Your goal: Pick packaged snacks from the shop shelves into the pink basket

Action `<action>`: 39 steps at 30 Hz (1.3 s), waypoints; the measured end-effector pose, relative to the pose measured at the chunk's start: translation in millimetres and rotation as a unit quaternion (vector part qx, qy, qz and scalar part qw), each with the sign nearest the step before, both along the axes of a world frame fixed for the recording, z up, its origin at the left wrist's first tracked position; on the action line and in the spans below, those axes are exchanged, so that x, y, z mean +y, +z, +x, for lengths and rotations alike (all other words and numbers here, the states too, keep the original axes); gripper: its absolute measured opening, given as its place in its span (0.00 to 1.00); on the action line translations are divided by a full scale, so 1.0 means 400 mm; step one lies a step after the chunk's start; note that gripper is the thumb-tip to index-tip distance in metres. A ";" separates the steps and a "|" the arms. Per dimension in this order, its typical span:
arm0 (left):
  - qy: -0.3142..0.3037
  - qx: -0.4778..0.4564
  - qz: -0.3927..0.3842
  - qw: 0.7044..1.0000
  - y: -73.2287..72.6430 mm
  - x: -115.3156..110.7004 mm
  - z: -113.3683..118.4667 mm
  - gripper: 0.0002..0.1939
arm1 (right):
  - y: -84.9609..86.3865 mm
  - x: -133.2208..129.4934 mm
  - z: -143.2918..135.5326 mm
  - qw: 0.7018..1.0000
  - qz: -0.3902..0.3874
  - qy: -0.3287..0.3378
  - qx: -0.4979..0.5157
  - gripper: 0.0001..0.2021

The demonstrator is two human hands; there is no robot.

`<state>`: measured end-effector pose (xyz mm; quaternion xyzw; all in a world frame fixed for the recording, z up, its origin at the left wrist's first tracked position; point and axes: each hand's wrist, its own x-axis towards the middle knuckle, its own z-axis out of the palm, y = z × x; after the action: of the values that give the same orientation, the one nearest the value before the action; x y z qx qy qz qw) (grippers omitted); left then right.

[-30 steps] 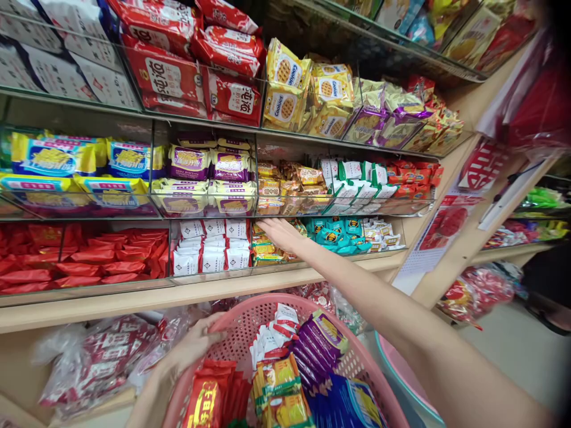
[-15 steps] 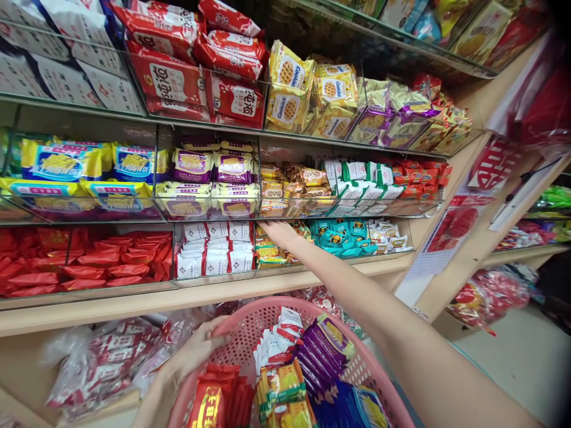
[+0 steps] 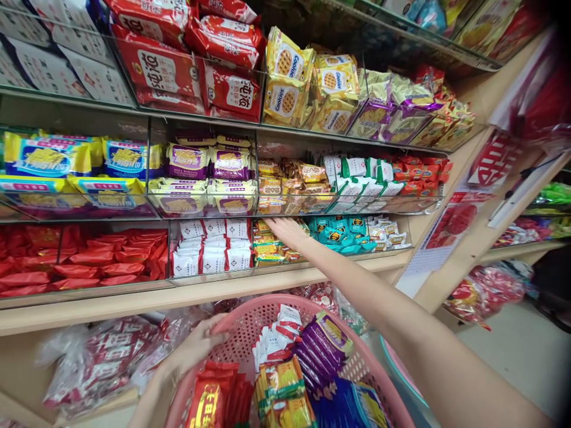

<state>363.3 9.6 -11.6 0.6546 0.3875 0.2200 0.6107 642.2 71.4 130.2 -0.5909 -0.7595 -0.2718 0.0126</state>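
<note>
My left hand (image 3: 198,345) grips the left rim of a pink perforated plastic basket (image 3: 243,330), its fingertips curled over the edge. Inside the basket lie groups of wrapped snacks: red packets (image 3: 212,395), white packets (image 3: 279,339), purple biscuit packets (image 3: 323,351), yellow-and-green packets (image 3: 285,392) and blue packets (image 3: 350,407). Up at the lowest shelf row, my right hand (image 3: 288,230) reaches into a compartment of small yellow-and-green snack packets (image 3: 267,249). Its fingers are hidden under the shelf above, so I cannot see whether they hold anything.
Glass-fronted shelves rise ahead, with white packets (image 3: 214,244) left of my right hand and teal packets (image 3: 339,235) to its right. A glass divider edge (image 3: 200,219) runs just above that hand. Plastic bags of goods (image 3: 107,356) lie beneath the shelf.
The view has shifted slightly. My right hand has moved a little to the right within the same compartment. My left hand stays on the basket rim.
</note>
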 end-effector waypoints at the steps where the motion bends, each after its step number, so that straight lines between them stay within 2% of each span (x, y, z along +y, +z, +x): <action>1: 0.003 0.002 0.000 1.000 0.003 -0.002 0.001 0.31 | -0.005 -0.005 0.003 1.000 0.014 0.011 -0.007 0.24; 6: 0.019 0.022 0.012 1.000 0.002 -0.001 0.002 0.32 | -0.022 -0.024 0.020 0.997 0.061 0.033 -0.029 0.25; 11: -0.017 -0.001 0.012 1.000 -0.010 0.006 -0.003 0.31 | -0.022 -0.043 0.037 0.997 0.072 0.007 -0.030 0.24; 15: -0.001 0.012 0.016 1.000 -0.015 0.008 -0.006 0.32 | -0.031 -0.062 0.055 0.995 0.093 -0.032 -0.026 0.23; 19: 0.032 0.036 0.013 0.999 -0.017 0.011 -0.004 0.36 | -0.038 -0.081 0.066 0.991 0.089 -0.100 0.006 0.20; 25: 0.010 0.030 0.006 0.999 -0.024 0.015 0.001 0.38 | -0.039 -0.092 0.058 0.980 0.114 -0.151 0.067 0.13; 28: 0.014 0.029 0.010 0.999 -0.036 0.021 -0.002 0.39 | -0.040 -0.089 0.047 0.976 0.119 -0.165 0.081 0.13; 34: 0.021 0.029 0.013 0.999 -0.038 0.020 -0.008 0.34 | -0.036 -0.082 0.022 0.970 0.073 -0.201 0.112 0.16; 39: 0.004 0.019 0.014 1.000 -0.032 0.018 -0.010 0.31 | -0.016 -0.082 0.054 0.986 -0.018 -0.144 0.085 0.18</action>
<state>359.2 16.8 -24.3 0.6658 0.3983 0.2156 0.5930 663.8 38.7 124.0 -0.7152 -0.6675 -0.2054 0.0271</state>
